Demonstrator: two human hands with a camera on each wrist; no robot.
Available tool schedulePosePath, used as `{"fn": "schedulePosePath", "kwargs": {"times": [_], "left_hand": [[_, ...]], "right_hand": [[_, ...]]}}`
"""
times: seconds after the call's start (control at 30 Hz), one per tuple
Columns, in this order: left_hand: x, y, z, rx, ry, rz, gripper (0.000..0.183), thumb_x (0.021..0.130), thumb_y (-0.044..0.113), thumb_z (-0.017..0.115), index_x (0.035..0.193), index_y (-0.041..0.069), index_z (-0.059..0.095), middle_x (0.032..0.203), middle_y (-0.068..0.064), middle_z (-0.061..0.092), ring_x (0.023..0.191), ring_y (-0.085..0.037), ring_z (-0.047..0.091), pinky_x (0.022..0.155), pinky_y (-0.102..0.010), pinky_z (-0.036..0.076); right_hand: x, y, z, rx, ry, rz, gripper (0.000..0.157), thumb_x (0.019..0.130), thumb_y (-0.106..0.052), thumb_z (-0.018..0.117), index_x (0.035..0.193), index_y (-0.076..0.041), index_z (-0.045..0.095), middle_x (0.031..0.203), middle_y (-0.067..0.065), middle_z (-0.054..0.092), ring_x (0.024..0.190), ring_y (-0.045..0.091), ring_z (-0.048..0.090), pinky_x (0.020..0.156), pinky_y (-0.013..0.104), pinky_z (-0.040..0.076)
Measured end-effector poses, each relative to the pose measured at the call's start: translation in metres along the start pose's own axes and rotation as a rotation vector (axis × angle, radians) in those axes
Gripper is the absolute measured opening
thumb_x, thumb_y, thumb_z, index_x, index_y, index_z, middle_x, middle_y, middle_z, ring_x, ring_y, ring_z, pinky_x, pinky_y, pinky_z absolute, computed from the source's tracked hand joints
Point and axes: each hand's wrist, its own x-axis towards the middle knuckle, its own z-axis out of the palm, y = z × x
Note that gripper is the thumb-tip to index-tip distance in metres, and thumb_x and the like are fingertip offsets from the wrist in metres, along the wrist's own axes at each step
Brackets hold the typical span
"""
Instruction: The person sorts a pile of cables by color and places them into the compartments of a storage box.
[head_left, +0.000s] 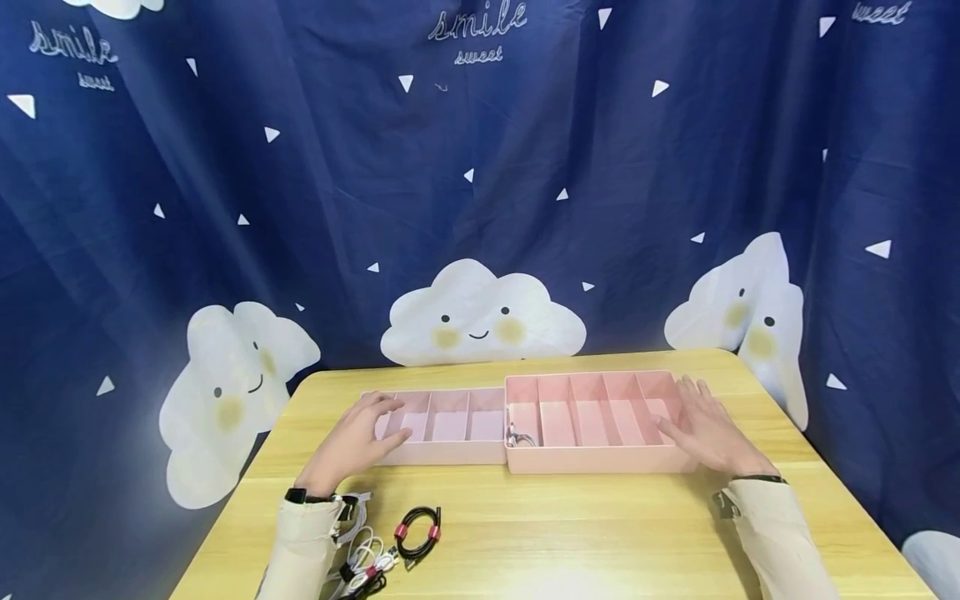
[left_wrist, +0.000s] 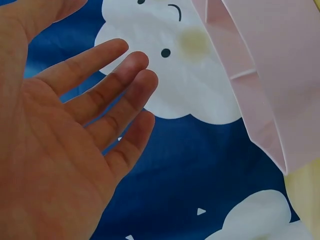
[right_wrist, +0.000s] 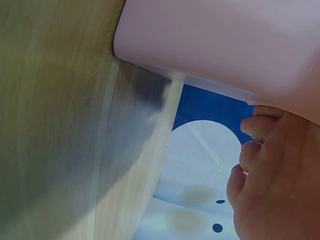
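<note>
My left hand (head_left: 356, 437) hovers at the left end of a pale lilac divided box (head_left: 457, 453), its fingers loosely spread. In the left wrist view the palm faces the camera and holds nothing, with the box's wall (left_wrist: 295, 85) off to the right. A longer pink divided box (head_left: 600, 460) adjoins the lilac one. At that box's right end is my right hand (head_left: 712, 433), thumb over the rim and straight fingers along the outside. Close to the pink wall (right_wrist: 215, 45), part of this hand (right_wrist: 280, 180) is hidden by the box in the right wrist view.
A small looped item (head_left: 521, 437), perhaps a cable, lies in the pink box's leftmost compartment. On the wooden table (head_left: 585, 533) a coiled black cable (head_left: 420, 509) has red ties. White and black cables (head_left: 365, 575) lie partly behind the left sleeve. A blue curtain (head_left: 480, 208) hangs behind.
</note>
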Motion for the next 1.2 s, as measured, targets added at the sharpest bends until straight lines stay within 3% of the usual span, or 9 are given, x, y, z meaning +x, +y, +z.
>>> {"fn": "schedulePosePath", "kwargs": {"times": [0.23,0.5,0.9,1.2], "left_hand": [[-0.008,-0.010,-0.006,-0.009,0.011,-0.009,0.050,0.094,0.031,0.075,0.132,0.000,0.067,0.136,-0.014,0.065,0.127,-0.036,0.061,0.106,-0.056,0.050],[-0.019,-0.024,-0.016,0.002,0.031,-0.038,0.051,0.093,0.032,0.076,0.132,0.000,0.067,0.132,-0.016,0.065,0.127,-0.039,0.060,0.107,-0.058,0.048],[-0.031,-0.037,-0.030,0.003,0.004,-0.112,0.054,0.096,0.035,0.073,0.135,-0.001,0.064,0.131,-0.017,0.065,0.123,-0.038,0.061,0.104,-0.058,0.050],[-0.050,-0.048,-0.032,0.002,0.000,-0.113,0.049,0.094,0.025,0.075,0.133,-0.003,0.065,0.127,-0.018,0.067,0.119,-0.040,0.064,0.101,-0.059,0.051]], "right_hand": [[0.001,0.000,0.001,0.008,-0.004,-0.001,0.094,0.103,-0.051,0.053,0.159,0.015,0.014,0.164,0.042,0.011,0.152,0.063,0.006,0.118,0.076,0.014],[0.001,0.000,0.002,0.006,-0.011,0.002,0.094,0.103,-0.051,0.053,0.158,0.015,0.015,0.164,0.042,0.012,0.151,0.063,0.007,0.117,0.077,0.014],[0.001,-0.001,-0.001,0.015,-0.014,0.013,0.095,0.103,-0.053,0.052,0.160,0.013,0.012,0.165,0.040,0.013,0.153,0.061,0.005,0.117,0.077,0.013],[0.001,-0.002,0.000,0.016,-0.013,0.014,0.095,0.103,-0.051,0.052,0.159,0.015,0.013,0.165,0.041,0.011,0.152,0.062,0.005,0.117,0.077,0.013]]}}
